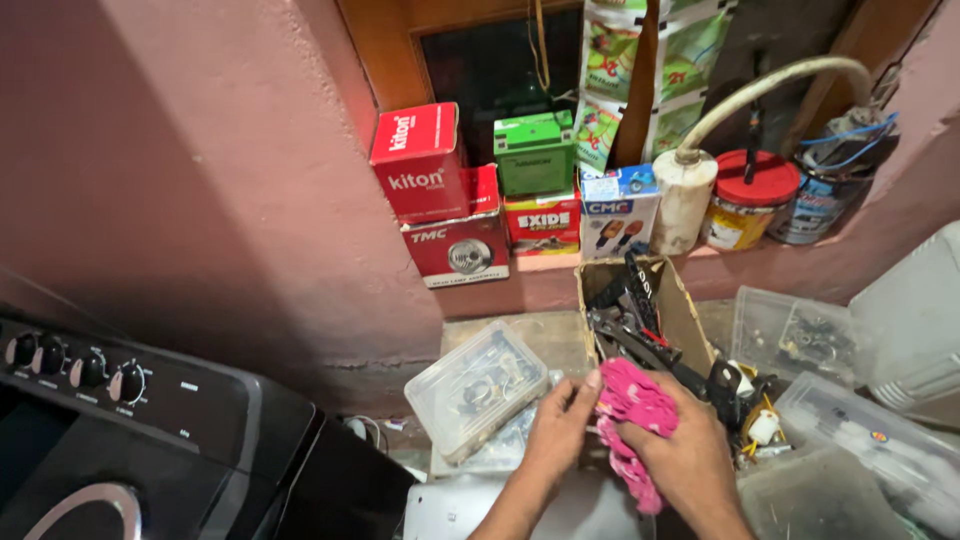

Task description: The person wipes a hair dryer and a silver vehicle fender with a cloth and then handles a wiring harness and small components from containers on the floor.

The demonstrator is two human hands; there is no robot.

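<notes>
Both hands (left (560,432), right (690,455)) grip the pink cloth (632,405) between them.

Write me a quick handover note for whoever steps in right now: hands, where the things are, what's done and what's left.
Left hand: fingers pinch the edge of the pink cloth.
Right hand: closed grip on the same cloth, bunched up over the lower end of the cardboard box.
The box stands open, full of dark metal tools and parts. A clear lidded tub sits left of the hands, more clear tubs to the right.
Done: cloth is in both hands.
Left: nothing shows wiped or moved yet; cannot tell whether anything is wrapped in the cloth.
</notes>
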